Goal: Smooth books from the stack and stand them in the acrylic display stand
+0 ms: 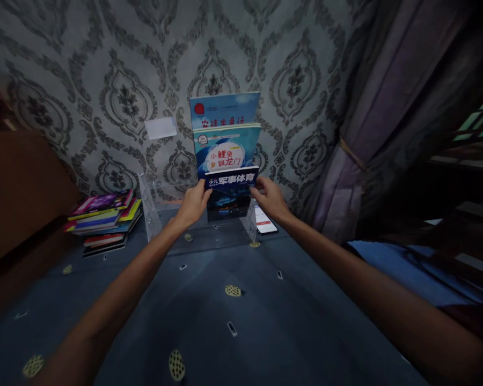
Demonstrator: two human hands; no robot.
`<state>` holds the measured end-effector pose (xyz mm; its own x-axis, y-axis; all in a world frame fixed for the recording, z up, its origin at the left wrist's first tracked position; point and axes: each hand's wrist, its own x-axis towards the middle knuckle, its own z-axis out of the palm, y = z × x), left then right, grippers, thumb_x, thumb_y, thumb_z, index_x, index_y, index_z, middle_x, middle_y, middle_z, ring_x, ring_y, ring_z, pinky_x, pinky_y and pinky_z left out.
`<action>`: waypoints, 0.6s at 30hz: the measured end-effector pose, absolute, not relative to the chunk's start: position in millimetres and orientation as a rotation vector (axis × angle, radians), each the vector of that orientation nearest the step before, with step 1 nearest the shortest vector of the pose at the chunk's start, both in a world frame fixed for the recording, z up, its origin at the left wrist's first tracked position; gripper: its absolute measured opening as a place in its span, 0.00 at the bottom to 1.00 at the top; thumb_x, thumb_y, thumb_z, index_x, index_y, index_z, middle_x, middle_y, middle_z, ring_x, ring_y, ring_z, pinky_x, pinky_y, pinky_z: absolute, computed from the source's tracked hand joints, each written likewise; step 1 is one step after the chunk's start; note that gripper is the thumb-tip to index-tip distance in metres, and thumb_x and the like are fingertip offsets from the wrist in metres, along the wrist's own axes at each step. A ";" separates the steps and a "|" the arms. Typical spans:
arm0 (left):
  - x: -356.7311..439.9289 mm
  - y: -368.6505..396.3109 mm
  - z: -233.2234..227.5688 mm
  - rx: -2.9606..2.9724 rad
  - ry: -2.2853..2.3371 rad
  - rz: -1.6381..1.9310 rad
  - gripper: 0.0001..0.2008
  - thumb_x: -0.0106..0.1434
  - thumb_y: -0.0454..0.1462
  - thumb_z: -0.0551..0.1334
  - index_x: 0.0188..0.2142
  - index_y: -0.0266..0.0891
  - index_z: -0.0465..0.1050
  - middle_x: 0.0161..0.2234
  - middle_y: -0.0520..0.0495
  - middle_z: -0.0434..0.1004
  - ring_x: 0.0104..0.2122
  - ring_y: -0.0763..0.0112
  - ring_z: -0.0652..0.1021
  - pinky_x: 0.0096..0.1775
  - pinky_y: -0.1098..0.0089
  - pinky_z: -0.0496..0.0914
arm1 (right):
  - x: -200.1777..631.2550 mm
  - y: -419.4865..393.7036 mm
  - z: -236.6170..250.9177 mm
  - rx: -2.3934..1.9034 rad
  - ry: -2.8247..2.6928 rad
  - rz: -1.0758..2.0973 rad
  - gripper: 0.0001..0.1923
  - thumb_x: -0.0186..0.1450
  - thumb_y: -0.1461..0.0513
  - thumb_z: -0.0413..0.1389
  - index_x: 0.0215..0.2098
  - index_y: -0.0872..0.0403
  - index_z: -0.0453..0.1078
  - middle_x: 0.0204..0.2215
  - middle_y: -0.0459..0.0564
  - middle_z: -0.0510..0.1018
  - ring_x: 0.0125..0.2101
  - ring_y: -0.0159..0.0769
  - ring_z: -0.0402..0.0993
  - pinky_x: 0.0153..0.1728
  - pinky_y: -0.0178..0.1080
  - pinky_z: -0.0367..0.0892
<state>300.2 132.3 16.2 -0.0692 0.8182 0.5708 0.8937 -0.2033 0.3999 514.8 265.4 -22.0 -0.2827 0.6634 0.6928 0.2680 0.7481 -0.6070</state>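
A dark blue book (230, 201) with white title characters stands upright in the front of a clear acrylic rack (185, 241). My left hand (195, 202) grips its left edge near the top, and my right hand (269, 197) holds the opposite edge. Behind it rises a light blue book (227, 147) with red characters on a white oval. Taller still, a blue book (225, 110) with a red emblem stands at the back. The bottom of the dark blue book shows through the rack's transparent front.
To the left of the rack lies a pile of books (104, 217). A lit phone (265, 221) rests by the rack's right end. Patterned wallpaper (298, 80) is behind, with a tied curtain (338, 182) at the right. A blue printed cloth (265, 316) covers the surface.
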 end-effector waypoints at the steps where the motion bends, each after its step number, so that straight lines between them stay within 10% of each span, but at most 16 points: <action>1: 303.0 130.5 16.2 -2.004 -1.977 -1.041 0.08 0.72 0.36 0.54 0.47 0.36 0.69 0.37 0.39 0.79 0.40 0.55 0.80 0.43 0.63 0.70 | 515.6 266.2 -21.9 -0.731 -1.862 0.449 0.12 0.62 0.56 0.55 0.40 0.54 0.72 0.38 0.55 0.79 0.40 0.47 0.75 0.45 0.53 0.72; 18: 299.3 144.0 4.9 -1.812 -2.215 -0.896 0.21 0.75 0.44 0.50 0.34 0.39 0.78 0.33 0.41 0.82 0.37 0.63 0.80 0.39 0.70 0.65 | 508.3 283.3 -22.4 -0.851 -1.715 0.600 0.10 0.60 0.54 0.56 0.31 0.52 0.70 0.24 0.47 0.76 0.24 0.38 0.72 0.27 0.41 0.70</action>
